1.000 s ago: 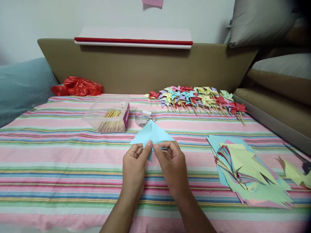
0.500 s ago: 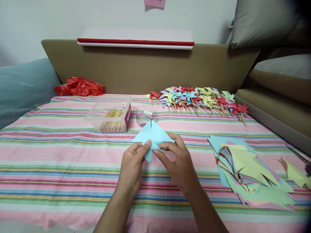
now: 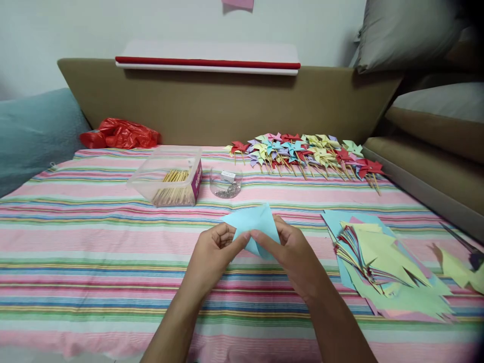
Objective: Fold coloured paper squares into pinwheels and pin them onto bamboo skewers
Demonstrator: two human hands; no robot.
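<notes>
A light blue paper piece [image 3: 252,225], partly folded into pointed flaps, is held above the striped cloth [image 3: 94,252] in front of me. My left hand [image 3: 212,254] pinches its lower left part with thumb and fingers closed. My right hand [image 3: 297,257] pinches it from the right, thumb on the paper's front. Both hands meet at the paper's middle.
A clear box of wooden sticks [image 3: 172,176] and a small clear tub of metal pins [image 3: 226,183] stand behind the hands. Several finished paper pinwheels [image 3: 306,151] lie at the back right. A stack of cut coloured papers [image 3: 381,257] lies right. Scissors [image 3: 465,247] and a red bag [image 3: 121,134] sit at the edges.
Both hands have drawn the blue paper nearer and slightly right, away from the pin tub. The paper has been turned and folded further, with its point now lower.
</notes>
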